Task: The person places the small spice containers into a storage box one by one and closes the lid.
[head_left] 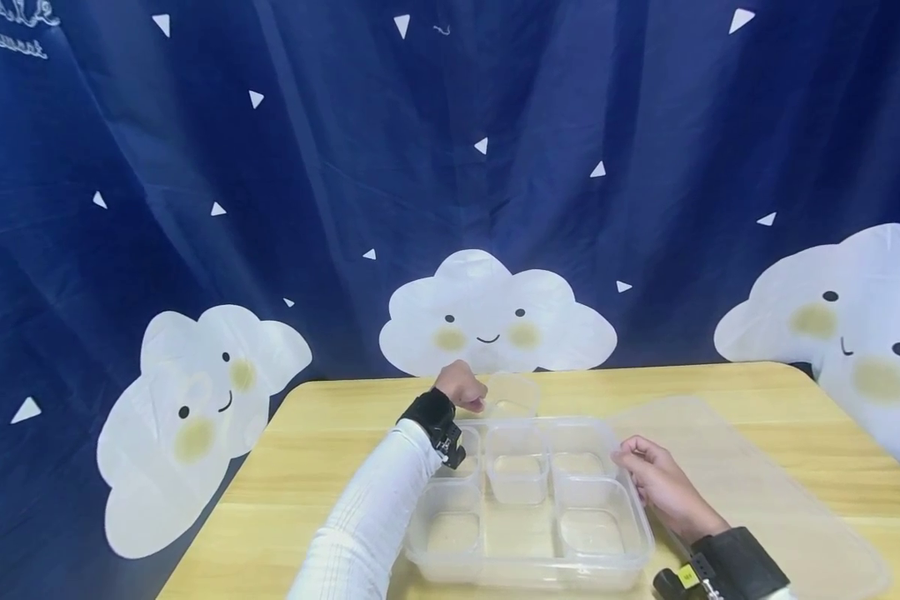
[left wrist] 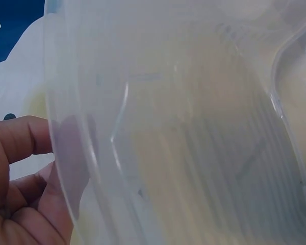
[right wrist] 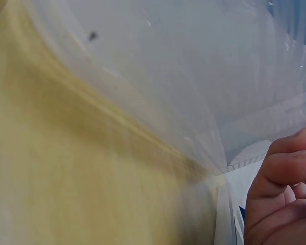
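Observation:
A large clear plastic container (head_left: 517, 571) sits on the table with several small clear boxes inside; one of them (head_left: 446, 525) is at its front left. The front middle space between the boxes shows the container's bare floor. At its far side my left hand (head_left: 461, 386) pinches the left edge of another small clear box (head_left: 513, 396), which overlaps the container's back rim in the head view. In the left wrist view, a fingertip of the left hand (left wrist: 28, 189) shows through the translucent wall. My right hand (head_left: 663, 483), fingers curled, grips the container's right rim.
To the right, a wide translucent plastic lid (head_left: 757, 492) lies flat on the wooden table (head_left: 270, 483), partly behind my right hand. A dark blue curtain (head_left: 450, 192) with cloud faces hangs right behind the table's far edge.

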The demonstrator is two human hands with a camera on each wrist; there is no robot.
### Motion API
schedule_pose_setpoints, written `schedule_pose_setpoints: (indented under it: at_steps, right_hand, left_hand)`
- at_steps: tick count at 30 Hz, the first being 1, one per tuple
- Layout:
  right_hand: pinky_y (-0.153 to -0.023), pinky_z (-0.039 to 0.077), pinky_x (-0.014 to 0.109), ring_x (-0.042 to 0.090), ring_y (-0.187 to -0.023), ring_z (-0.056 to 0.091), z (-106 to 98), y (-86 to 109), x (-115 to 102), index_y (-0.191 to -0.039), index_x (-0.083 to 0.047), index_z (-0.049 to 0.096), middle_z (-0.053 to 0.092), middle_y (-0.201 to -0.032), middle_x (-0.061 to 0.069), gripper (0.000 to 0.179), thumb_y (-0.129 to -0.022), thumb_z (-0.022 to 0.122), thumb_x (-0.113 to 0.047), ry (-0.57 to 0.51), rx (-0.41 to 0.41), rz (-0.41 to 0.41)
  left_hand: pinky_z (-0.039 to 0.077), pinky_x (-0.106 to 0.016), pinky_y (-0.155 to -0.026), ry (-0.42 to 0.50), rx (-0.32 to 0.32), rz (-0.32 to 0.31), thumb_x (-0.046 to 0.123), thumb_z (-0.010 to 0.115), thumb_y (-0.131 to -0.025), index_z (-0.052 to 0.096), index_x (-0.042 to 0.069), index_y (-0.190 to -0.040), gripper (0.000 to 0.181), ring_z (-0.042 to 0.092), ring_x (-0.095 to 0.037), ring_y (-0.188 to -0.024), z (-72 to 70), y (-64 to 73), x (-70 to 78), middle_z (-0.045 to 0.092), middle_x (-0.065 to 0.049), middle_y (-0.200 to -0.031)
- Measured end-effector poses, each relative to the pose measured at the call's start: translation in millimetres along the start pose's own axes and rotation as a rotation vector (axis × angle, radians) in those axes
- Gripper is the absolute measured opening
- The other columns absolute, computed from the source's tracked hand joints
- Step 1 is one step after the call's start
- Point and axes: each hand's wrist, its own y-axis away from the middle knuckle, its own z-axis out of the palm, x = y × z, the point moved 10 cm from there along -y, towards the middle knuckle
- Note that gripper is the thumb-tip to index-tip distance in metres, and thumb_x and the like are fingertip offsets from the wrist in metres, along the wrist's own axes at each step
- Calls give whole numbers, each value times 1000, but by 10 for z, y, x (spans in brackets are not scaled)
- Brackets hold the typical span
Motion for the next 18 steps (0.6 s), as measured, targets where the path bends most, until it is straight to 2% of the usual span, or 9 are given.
schedule_pose_setpoints:
  at_steps: [3, 9, 18]
  right_hand:
    - [-45, 35, 19, 7, -49, 35, -18, 4, 4, -92, -1, 45, 33, -62, -6, 13, -96, 52, -11, 1, 1, 10]
    - [-45, 35, 20, 8, -49, 35, -14, -5, 2, -93, -2, 45, 33, -62, -5, 13, -97, 52, -12, -3, -8, 16]
    - [-44, 33, 20, 8, -49, 34, -21, 1, 17, -91, -3, 45, 33, -61, -6, 13, -97, 53, -12, 0, 9, 27]
  left_hand:
    - [53, -20, -49, 74, 1, -6, 0, 65, -78, 61, -4, -81, 6, 62, -12, -46, -3, -12, -6, 66, -8, -62]
    - [58, -27, -59, 245, 27, -14, -4, 62, -77, 62, -9, -93, 17, 63, -13, -49, -79, 9, -55, 65, -12, -73]
    - [56, -23, -58, 337, 53, -4, -2, 62, -80, 66, -10, -96, 18, 65, -13, -51, -163, 68, -76, 67, -12, -74]
